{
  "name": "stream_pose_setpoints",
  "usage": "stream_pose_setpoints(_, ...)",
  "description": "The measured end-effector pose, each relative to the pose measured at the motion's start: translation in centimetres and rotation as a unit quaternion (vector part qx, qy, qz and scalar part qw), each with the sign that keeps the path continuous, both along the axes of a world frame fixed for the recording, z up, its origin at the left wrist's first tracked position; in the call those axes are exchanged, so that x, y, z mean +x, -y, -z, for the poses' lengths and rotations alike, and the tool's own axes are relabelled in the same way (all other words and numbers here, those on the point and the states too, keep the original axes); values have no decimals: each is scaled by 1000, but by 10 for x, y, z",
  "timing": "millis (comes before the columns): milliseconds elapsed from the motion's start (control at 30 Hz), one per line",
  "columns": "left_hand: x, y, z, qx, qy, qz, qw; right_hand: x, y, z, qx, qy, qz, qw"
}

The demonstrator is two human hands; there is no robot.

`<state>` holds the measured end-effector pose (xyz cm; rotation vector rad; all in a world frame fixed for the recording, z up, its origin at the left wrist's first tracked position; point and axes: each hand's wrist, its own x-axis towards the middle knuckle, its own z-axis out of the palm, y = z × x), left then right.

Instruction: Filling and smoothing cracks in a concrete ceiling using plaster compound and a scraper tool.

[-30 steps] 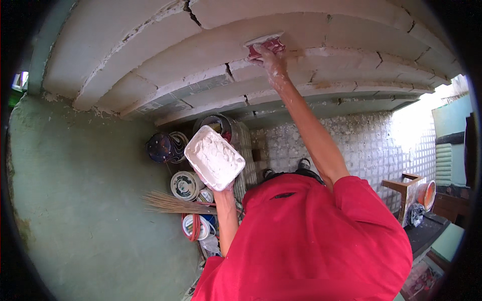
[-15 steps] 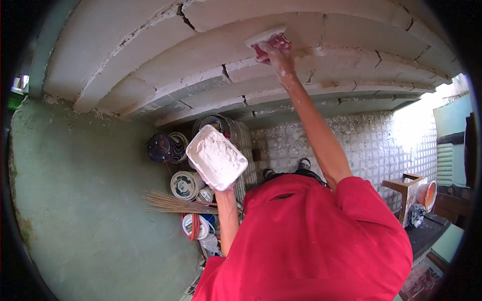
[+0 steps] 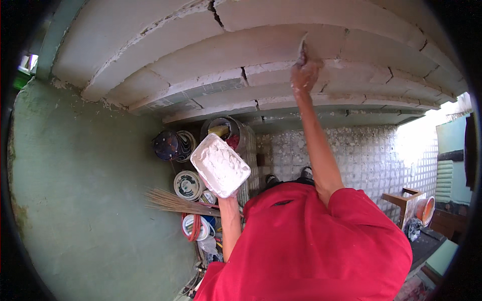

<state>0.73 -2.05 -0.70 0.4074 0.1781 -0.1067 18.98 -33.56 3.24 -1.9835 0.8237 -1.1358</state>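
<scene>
My left hand (image 3: 228, 201) holds a rectangular white tub (image 3: 245, 176) from below, most of the fingers hidden beneath it. Thick white putty (image 3: 217, 163) fills the tub in uneven ridges. Up at the wall, my right hand (image 3: 306, 78) is closed on a putty spreader (image 3: 302, 52), seen nearly edge-on and coated in white. The spreader meets the flat band of the pale, stepped wall (image 3: 271, 45), between two projecting ledges. White smears mark the right hand and wrist.
Cracks run across the wall's ledges. Left of my legs stand a bucket (image 3: 240, 128) holding a yellow thing, a lidded pail (image 3: 188, 185) and a straw broom (image 3: 170, 200). A green wall (image 3: 95, 190) rises at left. Speckled tiles (image 3: 366, 150) and a wooden stool (image 3: 401, 198) lie right.
My right hand has moved right along the wall, and the spreader has turned from showing its red face to edge-on. The tub has shifted slightly right and down in view.
</scene>
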Motion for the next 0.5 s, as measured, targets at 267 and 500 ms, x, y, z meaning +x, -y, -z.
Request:
stream_pose_setpoints(267,3,-29,3,40,20,-24,999,11,-102,-29,2,-55,-129,990)
stream_pose_setpoints(500,3,-43,-3,33,29,-3,999,15,-111,-24,-31,-9,-177,984)
